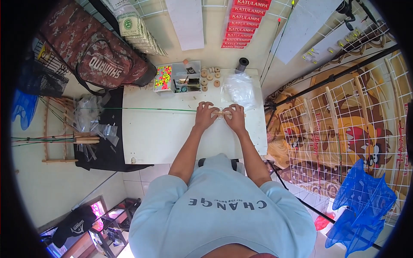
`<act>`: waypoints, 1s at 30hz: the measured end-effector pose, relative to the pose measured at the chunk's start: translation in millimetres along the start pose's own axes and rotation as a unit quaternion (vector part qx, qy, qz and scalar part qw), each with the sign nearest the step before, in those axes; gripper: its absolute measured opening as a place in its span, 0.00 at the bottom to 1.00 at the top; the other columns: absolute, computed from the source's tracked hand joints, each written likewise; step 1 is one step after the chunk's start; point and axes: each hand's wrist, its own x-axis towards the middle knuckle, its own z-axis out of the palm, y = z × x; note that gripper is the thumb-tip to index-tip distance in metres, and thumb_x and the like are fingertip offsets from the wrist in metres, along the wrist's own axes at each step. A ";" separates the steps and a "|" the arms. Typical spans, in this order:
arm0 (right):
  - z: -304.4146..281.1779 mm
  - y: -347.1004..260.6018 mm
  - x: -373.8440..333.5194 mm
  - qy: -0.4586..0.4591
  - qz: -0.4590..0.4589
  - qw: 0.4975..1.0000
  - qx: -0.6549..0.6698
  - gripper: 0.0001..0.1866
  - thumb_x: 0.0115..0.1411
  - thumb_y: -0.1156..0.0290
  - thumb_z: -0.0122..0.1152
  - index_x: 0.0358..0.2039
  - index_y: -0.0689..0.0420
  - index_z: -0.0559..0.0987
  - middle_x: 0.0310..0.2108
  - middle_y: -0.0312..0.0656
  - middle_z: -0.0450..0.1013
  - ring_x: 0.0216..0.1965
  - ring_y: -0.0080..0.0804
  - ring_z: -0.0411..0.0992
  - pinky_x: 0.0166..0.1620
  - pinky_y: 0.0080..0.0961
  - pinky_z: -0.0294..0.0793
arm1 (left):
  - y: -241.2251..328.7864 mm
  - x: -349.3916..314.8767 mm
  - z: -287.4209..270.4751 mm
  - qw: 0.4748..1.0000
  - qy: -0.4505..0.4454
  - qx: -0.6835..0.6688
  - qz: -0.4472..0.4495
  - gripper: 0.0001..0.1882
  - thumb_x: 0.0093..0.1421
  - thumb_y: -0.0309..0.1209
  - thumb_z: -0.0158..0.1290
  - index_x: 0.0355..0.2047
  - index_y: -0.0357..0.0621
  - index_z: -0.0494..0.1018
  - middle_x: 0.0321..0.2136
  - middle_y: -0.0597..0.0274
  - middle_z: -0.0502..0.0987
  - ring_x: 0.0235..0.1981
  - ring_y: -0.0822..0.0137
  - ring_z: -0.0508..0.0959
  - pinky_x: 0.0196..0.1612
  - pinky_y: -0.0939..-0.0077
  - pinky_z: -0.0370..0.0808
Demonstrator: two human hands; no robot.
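A thin green fishing rod (159,109) lies crosswise above the white table, its slim blank running out past the left edge. Its pale wooden handle (222,113) is between my two hands. My left hand (205,117) has its fingers bent round the rod where the blank meets the handle. Close beside it, my right hand (235,119) pinches the handle with thumb and fingers. Something small and pale, perhaps a reel seat or thread, shows between the fingertips; it is too small to make out.
On the white table (163,137) stand a divided clear box (187,69) with colourful floats, several wooden spools (210,76), a dark cylinder (242,64) and a heap of clear plastic bags (238,91). More rods (86,138) lie at left; a white wire grid (340,129) rises at right.
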 end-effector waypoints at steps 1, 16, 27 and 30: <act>-0.1 0.1 -0.1 0.002 -0.006 1.000 -0.005 0.13 0.45 0.74 0.65 0.34 0.48 0.81 0.43 0.41 0.68 0.49 0.46 0.60 0.53 0.38 0.63 | -0.8 0.8 0.2 1.000 -0.001 0.000 0.000 0.16 0.47 0.34 0.62 0.38 0.60 0.79 0.45 0.69 0.69 0.53 0.59 0.60 0.55 0.63 0.61; 5.9 1.7 4.4 -0.006 -0.027 1.000 -0.009 0.12 0.44 0.73 0.66 0.33 0.49 0.81 0.40 0.39 0.70 0.48 0.43 0.61 0.53 0.37 0.63 | 1.9 14.3 0.7 0.998 -0.034 0.030 0.032 0.13 0.44 0.38 0.63 0.33 0.55 0.79 0.48 0.68 0.68 0.54 0.58 0.60 0.54 0.62 0.62; 6.0 -0.4 4.2 -0.026 -0.040 0.999 0.005 0.20 0.42 0.79 0.64 0.38 0.47 0.79 0.41 0.39 0.69 0.48 0.42 0.63 0.52 0.36 0.64 | -0.3 17.0 4.5 0.996 -0.066 0.060 0.030 0.16 0.43 0.36 0.61 0.36 0.54 0.78 0.48 0.65 0.68 0.54 0.56 0.60 0.52 0.61 0.62; 9.6 7.9 2.1 -0.028 -0.041 0.999 -0.012 0.21 0.43 0.79 0.63 0.39 0.47 0.79 0.41 0.39 0.69 0.48 0.42 0.63 0.52 0.36 0.63 | 5.7 18.7 4.2 0.995 -0.070 0.058 0.028 0.17 0.42 0.37 0.62 0.36 0.54 0.77 0.48 0.65 0.68 0.54 0.56 0.60 0.52 0.61 0.62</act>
